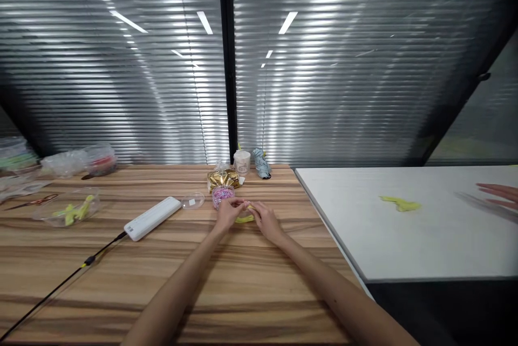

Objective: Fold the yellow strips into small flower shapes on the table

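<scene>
A tub (222, 193) blocks the way just beyond the left hand (228, 214). Near left, right of the cable (89, 260), the wooden table (105, 303) offers open room.

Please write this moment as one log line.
left hand: at yellow piece | right hand: at same piece | grip: unclear | nearby: pink-filled tub, gold packet

Wood-grain tabletop (101, 292), left of centre: white power bank (152, 218) lies aslant, black cable (48, 294) plugged into its near end and running off lower left. Scissors (34, 202) lie flat at far left. Behind them, a clear tub with reddish contents (101, 161). Rear edge, centre: gold foil packet (223, 179), white paper cup (242, 163) upright, crumpled blue-grey bundle (261, 164) just beside it. Right: white table (429, 249). Background: horizontal blinds (121, 92), dark upright post (229, 65) between panels.
</scene>
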`<state>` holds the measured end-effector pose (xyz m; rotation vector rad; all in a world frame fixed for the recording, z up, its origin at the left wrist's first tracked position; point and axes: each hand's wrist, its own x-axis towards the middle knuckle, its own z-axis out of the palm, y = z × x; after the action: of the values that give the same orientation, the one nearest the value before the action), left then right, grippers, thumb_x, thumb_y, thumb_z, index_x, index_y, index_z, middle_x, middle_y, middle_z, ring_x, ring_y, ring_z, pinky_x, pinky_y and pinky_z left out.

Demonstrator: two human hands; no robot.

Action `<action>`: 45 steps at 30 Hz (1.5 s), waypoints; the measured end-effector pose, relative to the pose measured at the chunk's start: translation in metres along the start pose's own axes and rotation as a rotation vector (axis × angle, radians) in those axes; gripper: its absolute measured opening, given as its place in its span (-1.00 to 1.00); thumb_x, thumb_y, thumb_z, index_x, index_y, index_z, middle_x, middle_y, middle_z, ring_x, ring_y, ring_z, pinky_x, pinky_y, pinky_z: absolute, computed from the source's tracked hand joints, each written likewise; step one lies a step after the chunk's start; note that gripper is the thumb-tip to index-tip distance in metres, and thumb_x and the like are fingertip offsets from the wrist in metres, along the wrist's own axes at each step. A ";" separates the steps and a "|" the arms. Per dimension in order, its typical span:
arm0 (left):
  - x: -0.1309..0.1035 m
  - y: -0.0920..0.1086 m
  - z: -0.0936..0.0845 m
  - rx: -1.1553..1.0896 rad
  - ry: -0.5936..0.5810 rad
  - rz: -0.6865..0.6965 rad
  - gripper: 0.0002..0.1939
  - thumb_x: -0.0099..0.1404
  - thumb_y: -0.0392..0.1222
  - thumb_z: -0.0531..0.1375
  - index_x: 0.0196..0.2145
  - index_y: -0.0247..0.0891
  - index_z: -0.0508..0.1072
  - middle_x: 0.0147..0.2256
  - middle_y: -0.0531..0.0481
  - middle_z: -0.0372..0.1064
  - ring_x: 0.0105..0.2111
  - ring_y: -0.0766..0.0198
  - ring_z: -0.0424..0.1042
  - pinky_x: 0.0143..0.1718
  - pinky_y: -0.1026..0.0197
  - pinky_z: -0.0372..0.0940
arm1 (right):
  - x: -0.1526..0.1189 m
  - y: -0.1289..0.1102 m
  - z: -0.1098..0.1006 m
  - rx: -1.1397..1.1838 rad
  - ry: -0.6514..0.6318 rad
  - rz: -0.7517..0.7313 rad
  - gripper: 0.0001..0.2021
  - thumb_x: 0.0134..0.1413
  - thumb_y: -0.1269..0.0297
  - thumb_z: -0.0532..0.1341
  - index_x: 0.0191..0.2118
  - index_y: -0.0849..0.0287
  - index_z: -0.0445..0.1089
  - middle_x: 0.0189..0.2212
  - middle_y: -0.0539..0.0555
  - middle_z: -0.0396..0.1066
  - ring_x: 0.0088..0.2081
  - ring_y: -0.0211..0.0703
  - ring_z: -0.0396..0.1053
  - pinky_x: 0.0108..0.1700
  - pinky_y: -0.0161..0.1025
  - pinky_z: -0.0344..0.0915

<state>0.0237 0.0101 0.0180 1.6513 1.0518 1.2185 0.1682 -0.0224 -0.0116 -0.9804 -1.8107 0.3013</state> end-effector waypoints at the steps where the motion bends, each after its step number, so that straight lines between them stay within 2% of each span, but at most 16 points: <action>1: -0.001 0.003 0.000 0.005 -0.021 0.005 -0.71 -0.08 -0.04 0.26 -0.49 -0.34 0.49 -0.50 -0.08 0.43 -0.47 0.22 0.38 -0.44 0.25 0.25 | 0.000 -0.001 -0.001 -0.022 -0.017 0.002 -0.73 0.12 0.32 -0.03 -0.13 0.03 0.34 -0.27 0.11 0.36 -0.23 -0.09 0.31 -0.20 -0.15 0.23; 3: -0.003 0.009 -0.001 0.027 -0.050 0.004 -0.71 -0.08 -0.03 0.25 -0.51 -0.34 0.49 -0.52 -0.07 0.43 -0.48 0.23 0.37 -0.45 0.27 0.24 | -0.001 -0.004 -0.004 -0.075 -0.061 0.005 -0.73 0.13 0.36 -0.04 -0.12 0.13 0.32 -0.30 0.13 0.34 -0.26 -0.11 0.30 -0.22 -0.18 0.23; 6: -0.004 0.015 -0.002 0.041 -0.073 -0.017 -0.71 -0.09 -0.03 0.26 -0.50 -0.35 0.49 -0.51 -0.08 0.43 -0.47 0.23 0.37 -0.44 0.27 0.24 | -0.002 -0.008 -0.007 -0.169 -0.109 0.010 -0.72 0.14 0.41 -0.07 -0.12 0.17 0.31 -0.32 0.13 0.32 -0.28 -0.14 0.28 -0.24 -0.22 0.21; 10: -0.004 0.014 -0.005 0.015 -0.137 -0.034 -0.71 -0.07 -0.04 0.25 -0.48 -0.35 0.50 -0.47 -0.11 0.44 -0.45 0.23 0.37 -0.43 0.27 0.24 | -0.002 -0.011 -0.009 -0.210 -0.110 -0.013 -0.72 0.14 0.42 -0.07 -0.11 0.16 0.29 -0.31 0.13 0.30 -0.27 -0.13 0.27 -0.24 -0.24 0.20; 19: -0.004 0.013 -0.006 0.033 -0.201 -0.068 -0.71 -0.08 -0.06 0.25 -0.47 -0.37 0.50 -0.53 -0.08 0.41 -0.55 0.30 0.31 -0.52 0.31 0.15 | -0.001 -0.010 -0.009 -0.222 -0.084 -0.036 -0.75 0.15 0.41 -0.07 -0.19 0.15 0.32 -0.36 0.11 0.28 -0.31 -0.15 0.26 -0.26 -0.26 0.19; 29: -0.003 0.007 -0.010 0.106 -0.274 -0.051 -0.65 -0.05 0.01 0.22 -0.51 -0.41 0.47 -0.61 0.00 0.30 -0.60 0.39 0.17 -0.58 0.34 0.02 | -0.002 -0.010 -0.007 -0.214 -0.052 -0.034 -0.79 0.10 0.45 -0.02 -0.21 0.19 0.30 -0.33 0.10 0.37 -0.29 -0.16 0.31 -0.26 -0.28 0.20; 38: -0.002 0.006 -0.008 0.032 -0.345 -0.076 -0.60 -0.01 0.09 0.18 -0.51 -0.40 0.46 -0.61 -0.01 0.27 -0.60 0.40 0.15 -0.56 0.33 0.02 | -0.001 -0.009 -0.006 -0.256 -0.011 0.086 -0.81 0.15 0.34 -0.05 -0.28 0.18 0.29 -0.40 0.06 0.40 -0.36 -0.19 0.34 -0.32 -0.33 0.16; 42: -0.004 0.013 -0.002 0.001 -0.299 -0.115 -0.60 0.01 0.09 0.17 -0.51 -0.38 0.44 -0.57 -0.02 0.30 -0.56 0.37 0.20 -0.51 0.32 0.09 | 0.001 -0.007 -0.005 -0.250 0.064 0.185 -0.76 0.16 0.28 -0.08 -0.32 0.19 0.29 -0.47 0.05 0.39 -0.44 -0.20 0.32 -0.39 -0.34 0.13; 45: -0.005 0.015 0.003 -0.104 -0.367 -0.082 -0.64 0.03 0.06 0.17 -0.50 -0.36 0.41 -0.52 -0.01 0.30 -0.49 0.36 0.23 -0.42 0.31 0.14 | 0.003 -0.005 -0.006 -0.172 0.140 0.256 -0.74 0.16 0.25 -0.10 -0.31 0.19 0.29 -0.47 0.05 0.39 -0.46 -0.20 0.31 -0.40 -0.34 0.13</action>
<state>0.0277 0.0007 0.0300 1.6542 0.8051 0.8593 0.1702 -0.0244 -0.0039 -1.3257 -1.6052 0.2294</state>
